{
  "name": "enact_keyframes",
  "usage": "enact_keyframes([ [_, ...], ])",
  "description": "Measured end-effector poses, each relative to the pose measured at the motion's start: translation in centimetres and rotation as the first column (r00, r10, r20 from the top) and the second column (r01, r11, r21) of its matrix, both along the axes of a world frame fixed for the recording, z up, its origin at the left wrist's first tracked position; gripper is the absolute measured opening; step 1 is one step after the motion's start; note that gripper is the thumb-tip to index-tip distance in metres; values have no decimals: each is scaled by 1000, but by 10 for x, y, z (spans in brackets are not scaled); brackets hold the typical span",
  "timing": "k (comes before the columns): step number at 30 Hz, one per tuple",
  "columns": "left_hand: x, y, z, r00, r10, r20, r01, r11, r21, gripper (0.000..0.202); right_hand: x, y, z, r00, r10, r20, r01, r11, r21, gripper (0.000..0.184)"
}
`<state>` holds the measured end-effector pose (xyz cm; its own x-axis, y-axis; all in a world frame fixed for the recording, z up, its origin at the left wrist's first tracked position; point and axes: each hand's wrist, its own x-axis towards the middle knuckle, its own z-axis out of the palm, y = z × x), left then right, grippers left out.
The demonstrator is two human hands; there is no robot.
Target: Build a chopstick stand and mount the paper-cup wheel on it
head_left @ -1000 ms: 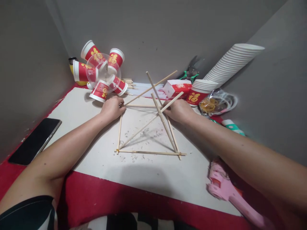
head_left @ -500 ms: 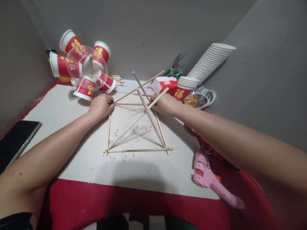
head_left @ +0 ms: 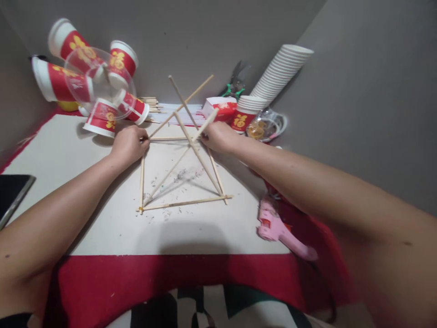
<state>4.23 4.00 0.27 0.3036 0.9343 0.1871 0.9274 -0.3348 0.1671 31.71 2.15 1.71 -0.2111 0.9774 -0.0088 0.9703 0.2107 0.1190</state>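
A frame of thin wooden sticks (head_left: 184,203) rests on the white board. Its base is four-sided, and slanting sticks rise from the corners and cross in two pairs above it. My left hand (head_left: 129,145) is closed around the far left corner of the base, fingertips pinched on the stick ends. At the far right corner, my right hand (head_left: 218,136) grips the frame, its fingers partly hidden behind the sticks. Yellowish bands wrap the near corners.
Left of the frame stands a wheel of red paper cups (head_left: 100,117) on a clear disc. Behind are loose sticks (head_left: 150,104), green-handled pruners (head_left: 235,84) and stacked paper cups (head_left: 278,75). A pink glue gun (head_left: 273,225) lies right, a phone (head_left: 13,196) left. Grey walls enclose the table.
The whole scene has shifted left and slightly up and rotated a little, as the camera turned. Both hands keep their grip on the far corners of the frame.
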Motion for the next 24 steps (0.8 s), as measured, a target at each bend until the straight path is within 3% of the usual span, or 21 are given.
enact_keyframes([
  [3, -1, 1, 4, 999, -1, -50, 2, 1000, 12, 35, 2, -7, 13, 999, 8, -52, -10, 999, -52, 33],
  [6, -2, 3, 7, 997, -12, -73, 12, 1000, 8, 37, 10, -32, 42, 979, -2, -204, -4, 1000, -26, 51],
  [9, -3, 5, 9, 995, -25, -95, 27, 999, 18, 38, 26, -85, 73, 926, -21, -376, 62, 993, 98, 42],
  [12, -4, 4, 9, 993, -30, -117, 35, 999, 37, 37, 48, -159, 81, 878, -81, -472, 205, 955, 216, 30],
  [14, -4, 4, 10, 992, -25, -127, 31, 999, 39, 36, 65, -208, 67, 851, -167, -497, 283, 945, 167, 29],
  [18, -4, 2, 14, 992, -29, -127, 31, 999, 17, 37, 87, -280, 15, 828, -266, -494, 355, 930, 95, 42],
  [21, -4, 1, 17, 992, -37, -119, 39, 999, 17, 37, 88, -301, -18, 840, -276, -467, 343, 937, 63, 48],
  [24, -6, 2, 18, 993, -43, -112, 47, 998, 36, 36, 82, -302, -32, 842, -252, -476, 330, 940, 85, 46],
])
